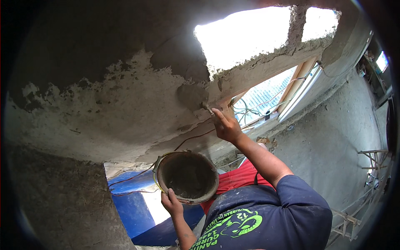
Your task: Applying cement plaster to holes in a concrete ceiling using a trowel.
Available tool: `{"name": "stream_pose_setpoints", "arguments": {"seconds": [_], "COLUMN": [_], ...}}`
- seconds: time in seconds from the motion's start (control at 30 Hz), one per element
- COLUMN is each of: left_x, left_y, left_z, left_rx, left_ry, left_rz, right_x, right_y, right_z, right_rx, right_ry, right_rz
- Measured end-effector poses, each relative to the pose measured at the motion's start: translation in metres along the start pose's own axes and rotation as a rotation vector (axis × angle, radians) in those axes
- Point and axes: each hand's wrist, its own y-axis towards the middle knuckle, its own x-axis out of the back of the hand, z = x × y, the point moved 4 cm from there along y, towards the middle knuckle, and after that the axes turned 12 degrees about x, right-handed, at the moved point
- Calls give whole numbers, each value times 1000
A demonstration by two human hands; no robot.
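My right hand [226,124] is closed on the handle of a trowel [208,108], raised at the grey plastered wall [137,104] beside a dark rounded patch below a bright rough-edged opening [243,37]; I cannot clearly tell the blade from the patch. My left hand [171,201] grips the lower rim of a round, dirty bucket [187,175], tilted toward the camera, with dark grey material inside. Loose cables [196,136] run along the wall below the trowel.
A wood-framed opening [302,79] holds cables and shows corrugated sheeting. A blue surface [129,212] shows through a lower-left opening. Metal frames resembling scaffolding [373,160] stand at the right by a grey surface. My navy shirt and red shorts fill the lower middle.
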Motion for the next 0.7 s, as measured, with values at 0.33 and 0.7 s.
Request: {"name": "stream_pose_setpoints", "arguments": {"seconds": [0.33,0.7], "left_x": [-2,4], "left_y": [3,-3], "left_z": [-1,1], "left_rx": [-20,38], "left_ry": [-37,33], "left_rz": [-29,8], "right_x": [1,14], "right_y": [48,-90], "right_z": [1,15], "right_rx": [-38,-311], "right_ry": [-28,62], "right_rz": [-114,169]}}
